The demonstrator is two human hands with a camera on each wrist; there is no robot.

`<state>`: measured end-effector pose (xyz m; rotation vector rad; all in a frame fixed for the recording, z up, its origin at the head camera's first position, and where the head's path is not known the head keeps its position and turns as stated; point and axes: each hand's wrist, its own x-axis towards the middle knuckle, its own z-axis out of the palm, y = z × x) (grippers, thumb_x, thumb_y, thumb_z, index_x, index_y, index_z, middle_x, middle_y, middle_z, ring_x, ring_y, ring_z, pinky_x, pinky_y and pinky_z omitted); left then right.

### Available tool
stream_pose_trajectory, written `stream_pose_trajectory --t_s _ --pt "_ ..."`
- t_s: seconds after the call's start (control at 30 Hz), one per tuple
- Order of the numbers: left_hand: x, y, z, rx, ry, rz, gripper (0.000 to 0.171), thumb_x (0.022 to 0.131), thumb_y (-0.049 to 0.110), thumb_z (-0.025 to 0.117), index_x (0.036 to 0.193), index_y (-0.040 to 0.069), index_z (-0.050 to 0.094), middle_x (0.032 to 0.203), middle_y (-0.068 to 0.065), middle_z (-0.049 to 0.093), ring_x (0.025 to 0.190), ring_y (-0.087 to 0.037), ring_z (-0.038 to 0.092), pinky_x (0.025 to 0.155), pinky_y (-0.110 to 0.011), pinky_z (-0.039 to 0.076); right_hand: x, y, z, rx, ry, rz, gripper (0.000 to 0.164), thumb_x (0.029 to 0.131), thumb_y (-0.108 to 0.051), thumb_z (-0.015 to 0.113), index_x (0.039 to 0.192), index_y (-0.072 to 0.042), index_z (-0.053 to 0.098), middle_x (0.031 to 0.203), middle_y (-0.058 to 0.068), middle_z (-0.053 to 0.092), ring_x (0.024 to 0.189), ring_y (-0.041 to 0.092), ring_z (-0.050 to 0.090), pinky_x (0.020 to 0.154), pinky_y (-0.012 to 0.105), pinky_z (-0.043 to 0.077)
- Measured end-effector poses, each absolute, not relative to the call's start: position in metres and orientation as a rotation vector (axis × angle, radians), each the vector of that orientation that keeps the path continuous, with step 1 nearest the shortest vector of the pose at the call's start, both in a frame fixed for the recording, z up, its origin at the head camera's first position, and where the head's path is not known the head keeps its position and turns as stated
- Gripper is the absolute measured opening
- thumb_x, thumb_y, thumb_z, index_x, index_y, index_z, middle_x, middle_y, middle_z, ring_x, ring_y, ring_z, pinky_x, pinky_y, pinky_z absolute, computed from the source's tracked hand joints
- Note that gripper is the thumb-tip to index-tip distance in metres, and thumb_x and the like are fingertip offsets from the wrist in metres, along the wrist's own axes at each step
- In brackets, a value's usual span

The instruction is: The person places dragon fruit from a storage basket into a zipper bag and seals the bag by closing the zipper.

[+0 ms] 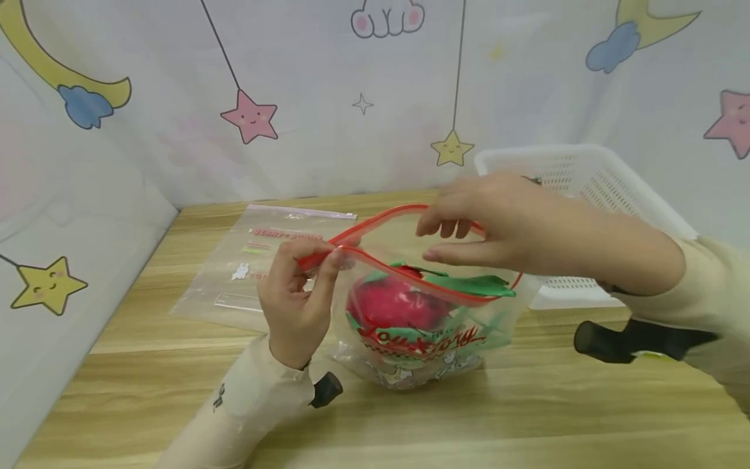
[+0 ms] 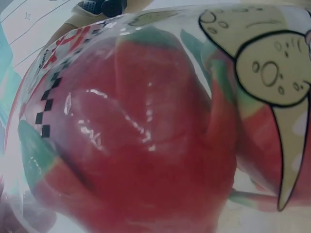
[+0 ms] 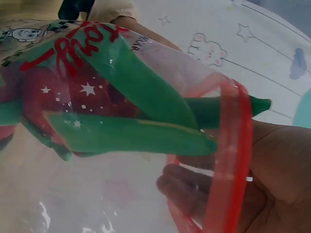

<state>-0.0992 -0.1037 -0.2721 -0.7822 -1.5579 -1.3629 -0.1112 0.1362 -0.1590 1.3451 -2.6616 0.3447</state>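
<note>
Left hand (image 1: 297,296) pinching bag (image 1: 436,348), fruit (image 1: 398,303) inside

The left hand (image 1: 299,286) pinches the rim of the bag (image 1: 416,345) at its left end, forearm (image 1: 246,391) slanting to its left. Over the bag's mouth I see the right hand (image 1: 486,218) arching, fingers bent, thumb apart.

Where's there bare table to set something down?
The table is bare at near right, between the filled bag and right sleeve, and near left, between left sleeve and flat bag. Crowded: the middle, with filled bag, left hand and right hand.
</note>
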Motion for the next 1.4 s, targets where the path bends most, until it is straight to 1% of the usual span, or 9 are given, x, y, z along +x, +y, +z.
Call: stream_pose_trajectory --t_s 0.1,0.2,0.37,0.47,0.67,0.83,1.13,1.27,1.4 --pt "-0.098 -0.104 -0.273 -0.777 -1.570 -1.352 0.041 0.094 0.022 0.061 0.085 -0.017 0.052 0.073 -0.024 0.060 0.073 -0.004 0.069 0.070 -0.018 0.057 -0.109 0.117 -0.156 1.357 -2.876 0.267 0.023 0.090 -0.035 0.065 0.103 -0.017 0.071 0.096 -0.007 0.070 0.083 0.005 0.064 0.076 0.027 0.055" --pt "-0.098 -0.105 -0.274 -0.774 -1.580 -1.341 0.041 0.094 0.022 0.061 0.085 -0.016 0.052 0.073 -0.023 0.061 0.073 -0.004 0.069 0.070 -0.018 0.058 -0.111 0.105 -0.155 1.368 -2.997 0.187 0.025 0.088 -0.034 0.065 0.103 -0.014 0.072 0.092 -0.002 0.072 0.082 0.011 0.065 0.076 0.031 0.056" --pt "-0.098 -0.105 -0.273 -0.788 -1.580 -1.346 0.042 0.094 0.023 0.062 0.086 -0.017 0.052 0.076 -0.024 0.060 0.077 0.001 0.069 0.071 -0.019 0.058 -0.115 0.096 -0.154 1.355 -3.110 0.128 0.024 0.088 -0.033 0.066 0.103 -0.015 0.072 0.086 -0.003 0.071 0.079 0.010 0.063 0.073 0.030 0.054" --pt "-0.098 -0.105 -0.273 -0.798 -1.581 -1.344 0.042 0.094 0.023 0.061 0.086 -0.016 0.052 0.077 -0.024 0.060 0.077 0.000 0.069 0.071 -0.019 0.058 -0.118 0.094 -0.153 1.347 -3.171 0.138 0.023 0.088 -0.030 0.067 0.103 -0.015 0.073 0.085 -0.004 0.071 0.079 0.009 0.063 0.073 0.029 0.054" --pt "-0.097 -0.105 -0.271 -0.796 -1.596 -1.316 0.042 0.095 0.025 0.061 0.087 -0.015 0.053 0.079 -0.023 0.060 0.071 -0.013 0.070 0.072 -0.018 0.058 -0.120 0.091 -0.152 1.330 -3.263 0.091 0.028 0.086 -0.029 0.066 0.109 -0.014 0.072 0.096 0.000 0.073 0.090 0.014 0.066 0.081 0.034 0.056" --pt "-0.096 -0.106 -0.270 -0.792 -1.606 -1.305 0.041 0.095 0.026 0.060 0.087 -0.014 0.053 0.079 -0.022 0.061 0.069 -0.017 0.070 0.072 -0.018 0.058 -0.122 0.090 -0.152 1.304 -3.317 0.081 0.032 0.088 -0.031 0.066 0.113 -0.011 0.070 0.100 0.002 0.073 0.096 0.016 0.066 0.086 0.037 0.056" --pt "-0.099 -0.106 -0.271 -0.810 -1.602 -1.340 0.039 0.095 0.024 0.060 0.086 -0.014 0.054 0.076 -0.022 0.060 0.072 -0.005 0.068 0.071 -0.017 0.057 -0.121 0.094 -0.154 1.207 -3.355 0.172 0.035 0.088 -0.032 0.067 0.115 -0.010 0.069 0.105 0.005 0.072 0.105 0.021 0.065 0.092 0.042 0.054" --pt "-0.100 -0.106 -0.273 -0.802 -1.613 -1.338 0.039 0.095 0.024 0.060 0.087 -0.014 0.054 0.077 -0.022 0.060 0.073 -0.002 0.067 0.071 -0.015 0.056 -0.117 0.099 -0.153 1.175 -3.348 0.254 0.024 0.088 -0.025 0.069 0.108 -0.013 0.073 0.099 0.000 0.073 0.097 0.017 0.066 0.086 0.038 0.056" --pt "-0.102 -0.106 -0.274 -0.799 -1.612 -1.325 0.037 0.095 0.023 0.060 0.086 -0.013 0.054 0.076 -0.021 0.061 0.069 -0.008 0.067 0.071 -0.014 0.056 -0.116 0.101 -0.153 1.173 -3.290 0.153 0.009 0.086 -0.021 0.071 0.092 -0.018 0.076 0.088 -0.004 0.072 0.083 0.013 0.064 0.077 0.032 0.057"
